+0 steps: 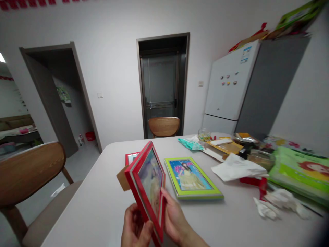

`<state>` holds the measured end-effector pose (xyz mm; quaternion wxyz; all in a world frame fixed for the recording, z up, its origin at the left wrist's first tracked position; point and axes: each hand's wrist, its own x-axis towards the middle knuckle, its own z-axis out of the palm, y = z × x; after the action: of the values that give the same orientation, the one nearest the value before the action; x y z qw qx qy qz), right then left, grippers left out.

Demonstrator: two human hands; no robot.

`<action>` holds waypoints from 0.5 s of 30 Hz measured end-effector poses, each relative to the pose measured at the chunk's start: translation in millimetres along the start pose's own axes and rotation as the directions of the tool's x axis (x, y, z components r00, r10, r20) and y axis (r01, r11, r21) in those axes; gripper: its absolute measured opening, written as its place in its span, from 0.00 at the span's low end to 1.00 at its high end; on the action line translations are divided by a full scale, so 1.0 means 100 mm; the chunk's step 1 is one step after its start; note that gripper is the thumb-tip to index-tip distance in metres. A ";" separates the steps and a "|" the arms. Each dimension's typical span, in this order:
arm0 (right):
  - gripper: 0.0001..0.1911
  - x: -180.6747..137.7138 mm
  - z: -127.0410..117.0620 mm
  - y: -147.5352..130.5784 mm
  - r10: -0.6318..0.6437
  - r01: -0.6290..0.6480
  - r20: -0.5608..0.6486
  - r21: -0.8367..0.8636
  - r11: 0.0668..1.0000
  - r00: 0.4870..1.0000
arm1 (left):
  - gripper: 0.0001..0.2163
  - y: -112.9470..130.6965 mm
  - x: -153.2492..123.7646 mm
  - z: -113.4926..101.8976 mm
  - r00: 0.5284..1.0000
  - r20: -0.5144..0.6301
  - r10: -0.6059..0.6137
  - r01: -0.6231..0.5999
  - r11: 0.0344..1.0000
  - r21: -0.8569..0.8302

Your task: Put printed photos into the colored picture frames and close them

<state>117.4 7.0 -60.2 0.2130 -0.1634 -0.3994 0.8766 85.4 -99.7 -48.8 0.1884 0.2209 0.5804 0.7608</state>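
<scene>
I hold a red picture frame (147, 183) tilted up above the white table (102, 206), its picture facing right. A brown cardboard stand (122, 178) sticks out behind it. My left hand (135, 226) grips the frame's lower edge from behind. My right hand (174, 219) holds the lower front edge, thumb on the red border. A green picture frame (191, 176) lies flat on the table just right of the red one. Another red frame (130, 157) lies flat behind, mostly hidden.
Crumpled white papers (236, 168), a red scissors-like tool (257, 183), green packets (300, 171), a teal wipes pack (190, 144) and jars crowd the table's right side. Wooden chairs stand at left (28, 171) and at the far side (163, 126). A white fridge (231, 85) is at back right.
</scene>
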 end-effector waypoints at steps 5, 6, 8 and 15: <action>0.20 -0.01 -0.53 -0.83 -0.145 0.118 -0.104 -0.231 0.966 0.984 | 0.31 0.34 0.22 0.25 0.997 0.057 -0.043 0.056 0.970 -0.238; 0.19 0.00 -0.66 -0.98 -0.145 0.110 -0.117 -0.269 0.957 0.982 | 0.30 0.32 0.25 0.31 0.991 0.121 -0.061 0.090 0.964 -0.250; 0.17 0.04 -0.91 -1.25 -0.150 0.085 -0.145 -0.376 0.923 0.978 | 0.27 0.18 0.30 0.47 0.970 0.230 -0.080 0.133 0.965 -0.228; 0.12 0.35 -1.55 -1.71 -0.288 -0.065 -0.262 -0.832 0.551 0.921 | 0.17 -0.43 0.53 1.08 0.955 0.280 -0.097 0.039 0.978 0.206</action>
<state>199.7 222.9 -30.1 0.2383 -0.3794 -0.7258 0.5221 102.2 26.9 -59.6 0.2742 0.3270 0.6268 0.6519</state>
